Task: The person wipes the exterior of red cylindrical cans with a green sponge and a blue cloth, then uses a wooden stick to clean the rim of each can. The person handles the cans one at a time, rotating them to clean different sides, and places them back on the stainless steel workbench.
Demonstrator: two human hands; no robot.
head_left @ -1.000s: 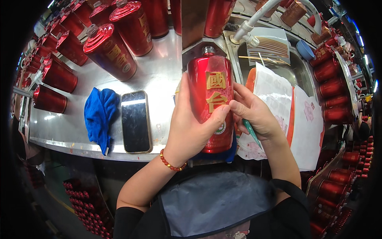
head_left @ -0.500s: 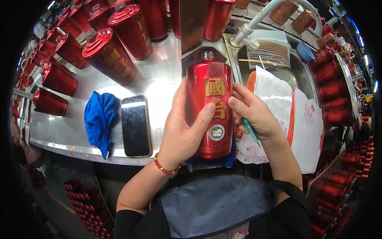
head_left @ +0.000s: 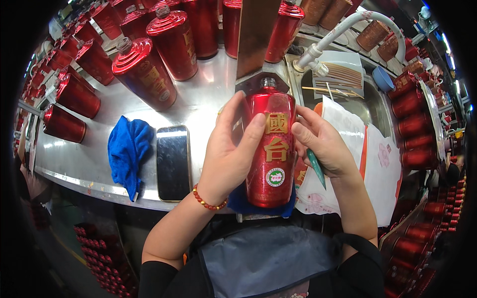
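Note:
A glossy red bottle (head_left: 259,185) with raised gold characters, a round white-and-green sticker and an uncapped clear neck leans between my hands in front of me. My left hand (head_left: 229,144) wraps its left side, thumb lying on the front beside the upper character. On the opposite side, my right hand (head_left: 329,145) steadies the bottle with its thumb near the shoulder. The same hand also keeps a slim green pointed tool (head_left: 316,169) in its curled fingers, tip toward me. Part of a blue cloth (head_left: 237,202) shows beneath the bottle's base. The fingers behind the bottle are hidden.
Left on the metal table (head_left: 94,164) lie a crumpled blue cloth (head_left: 128,151) and a phone (head_left: 173,164). Several red bottles (head_left: 144,74) stand beyond. At right are white paper sheets (head_left: 380,169), a sink (head_left: 370,97) with thin sticks, a faucet (head_left: 314,52) and a blue bowl (head_left: 382,78).
My left thumb has slid up the bottle's front, uncovering the lower gold character. The whole view has shifted slightly; both hands still hold the bottle.

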